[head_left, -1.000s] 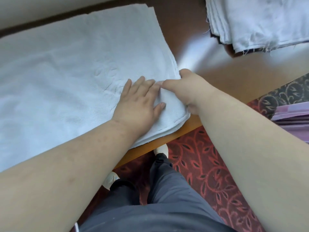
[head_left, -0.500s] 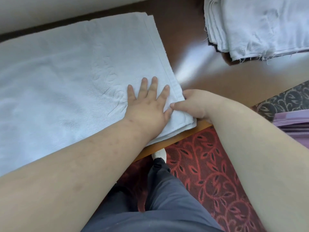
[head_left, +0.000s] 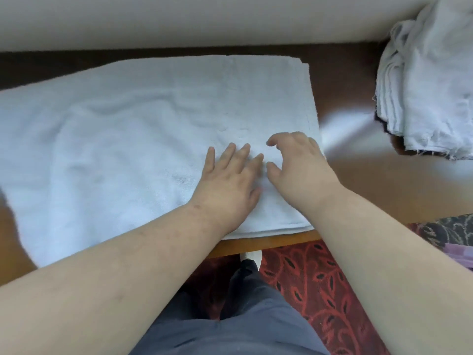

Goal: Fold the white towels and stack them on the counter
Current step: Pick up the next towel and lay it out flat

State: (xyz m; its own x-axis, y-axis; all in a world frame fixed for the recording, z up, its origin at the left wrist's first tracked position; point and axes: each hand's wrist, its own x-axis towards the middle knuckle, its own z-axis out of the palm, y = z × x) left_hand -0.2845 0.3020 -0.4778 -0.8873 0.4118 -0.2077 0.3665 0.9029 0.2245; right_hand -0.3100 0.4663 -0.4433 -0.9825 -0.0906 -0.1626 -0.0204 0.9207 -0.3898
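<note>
White towel (head_left: 133, 139): spread flat across the left and centre of the frame on the brown counter (head_left: 371, 175); folded into layers, with stacked edges visible along the lower right border near the counter's front edge; right edge straight, running from upper centre down to lower centre.

Left hand (head_left: 227, 185): centre of the frame, palm down on the towel near its lower right corner; fingers straight and slightly spread, pressing the cloth flat; nothing gripped.

Right hand (head_left: 299, 167): just to the right of the left hand, over the towel's right edge; fingers loosely curved and apart, thumb separated from the forefinger; no cloth pinched or clasped; contact with the towel under the palm not clear from this angle.

Stack of towels (head_left: 430, 93): upper right of the frame, on the same counter, well apart from the spread towel; several folded layers with frayed edges, topped by a looser, crumpled piece.

Pale wall (head_left: 204, 19): along the top of the frame behind the counter.

Red patterned carpet (head_left: 320, 283): lower centre and right, below the counter edge.

Grey trousers (head_left: 230, 329) and white shoe (head_left: 252, 256): bottom centre.
</note>
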